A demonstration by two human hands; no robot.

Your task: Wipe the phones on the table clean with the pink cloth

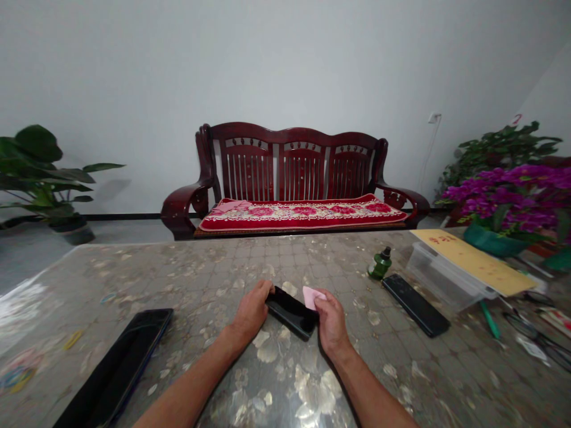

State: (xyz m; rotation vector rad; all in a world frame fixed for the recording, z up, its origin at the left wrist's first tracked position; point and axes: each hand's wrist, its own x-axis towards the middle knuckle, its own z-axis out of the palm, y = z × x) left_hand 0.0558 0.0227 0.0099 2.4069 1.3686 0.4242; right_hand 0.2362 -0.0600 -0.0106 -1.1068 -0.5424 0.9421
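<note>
My left hand [252, 309] grips the left end of a black phone [292, 311] lying on the patterned table [200, 279]. My right hand [331, 321] rests at the phone's right end with its fingers closed on a small pink cloth [311, 296], which touches the phone's screen. Both hands are closed.
A black tablet [116, 368] lies near the left front. A second black phone [416, 304] and a small green bottle [380, 264] sit to the right, beside a clear box [441, 279] under a yellow envelope [473, 261]. Purple flowers [508, 196] stand at far right; a wooden bench [294, 178] is beyond.
</note>
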